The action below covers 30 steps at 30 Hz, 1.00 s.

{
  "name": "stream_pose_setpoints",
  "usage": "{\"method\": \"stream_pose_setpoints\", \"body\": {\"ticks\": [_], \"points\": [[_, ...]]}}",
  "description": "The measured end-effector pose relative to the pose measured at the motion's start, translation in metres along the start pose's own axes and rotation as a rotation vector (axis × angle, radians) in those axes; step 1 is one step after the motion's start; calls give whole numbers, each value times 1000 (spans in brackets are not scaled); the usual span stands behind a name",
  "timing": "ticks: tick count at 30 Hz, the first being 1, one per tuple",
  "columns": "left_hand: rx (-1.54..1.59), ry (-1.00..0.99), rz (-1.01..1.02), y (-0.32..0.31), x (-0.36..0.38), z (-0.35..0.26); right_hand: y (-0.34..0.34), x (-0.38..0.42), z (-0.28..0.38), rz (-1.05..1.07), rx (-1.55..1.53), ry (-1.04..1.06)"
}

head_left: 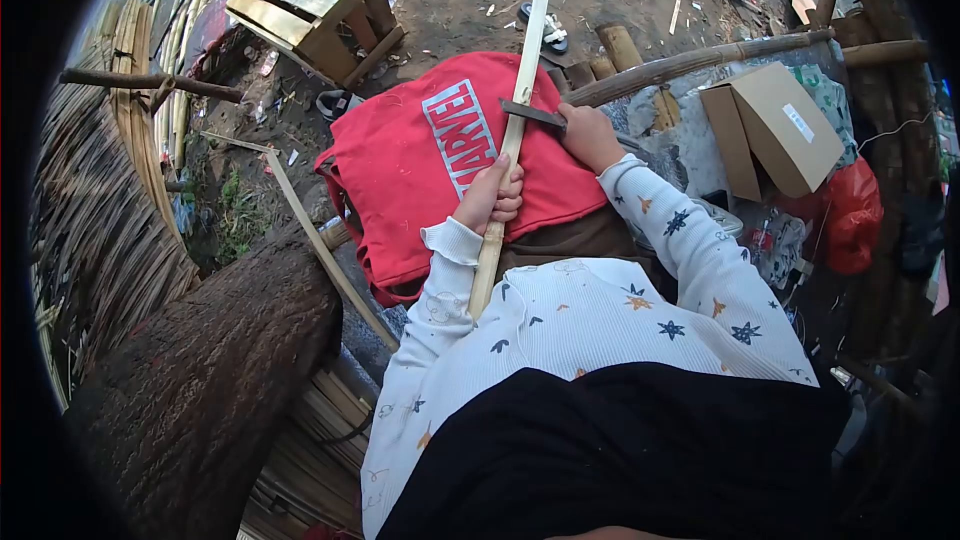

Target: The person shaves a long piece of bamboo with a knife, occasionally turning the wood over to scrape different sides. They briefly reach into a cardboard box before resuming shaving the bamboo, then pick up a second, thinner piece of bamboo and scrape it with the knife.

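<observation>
My left hand [491, 192] is wrapped round a long pale bamboo strip [530, 58], which runs from my waist up past the top of the view. In my right hand [590, 136] is a knife [533, 114] with a dark, flat blade. Its blade lies across the strip, a little above my left hand, and seems to touch it. Under both hands a red cloth bag [390, 155] with white lettering is spread over my lap. The knife's handle is hidden inside my right fist.
A wooden stool [310, 2] stands at upper left near a heap of bamboo poles. A thick log [210, 380] lies to my left, with a thin strip [325, 250] beside it. At right are a cardboard box [775, 130], a red plastic bag [853, 215] and a wooden pole [700, 62].
</observation>
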<state>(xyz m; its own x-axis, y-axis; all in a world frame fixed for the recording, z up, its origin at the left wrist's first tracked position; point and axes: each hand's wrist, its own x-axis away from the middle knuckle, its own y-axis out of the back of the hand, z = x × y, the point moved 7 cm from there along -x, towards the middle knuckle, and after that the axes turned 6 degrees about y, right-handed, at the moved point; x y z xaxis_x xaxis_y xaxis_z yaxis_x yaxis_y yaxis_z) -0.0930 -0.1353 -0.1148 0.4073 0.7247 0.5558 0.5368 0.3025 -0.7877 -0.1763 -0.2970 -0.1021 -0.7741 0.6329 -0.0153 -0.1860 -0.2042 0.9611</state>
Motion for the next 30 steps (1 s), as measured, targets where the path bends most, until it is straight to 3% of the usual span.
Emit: {"method": "stream_pose_setpoints", "body": {"ticks": [18, 21, 30], "points": [[-17, -49, -42, 0, -2, -5, 0, -19, 0, -82, 88, -97], [-19, -56, -53, 0, -1, -1, 4, -56, -13, -105, 101, -275], [-10, -67, -77, 1, -4, -5, -14, -109, -42, -81, 87, -293]]}}
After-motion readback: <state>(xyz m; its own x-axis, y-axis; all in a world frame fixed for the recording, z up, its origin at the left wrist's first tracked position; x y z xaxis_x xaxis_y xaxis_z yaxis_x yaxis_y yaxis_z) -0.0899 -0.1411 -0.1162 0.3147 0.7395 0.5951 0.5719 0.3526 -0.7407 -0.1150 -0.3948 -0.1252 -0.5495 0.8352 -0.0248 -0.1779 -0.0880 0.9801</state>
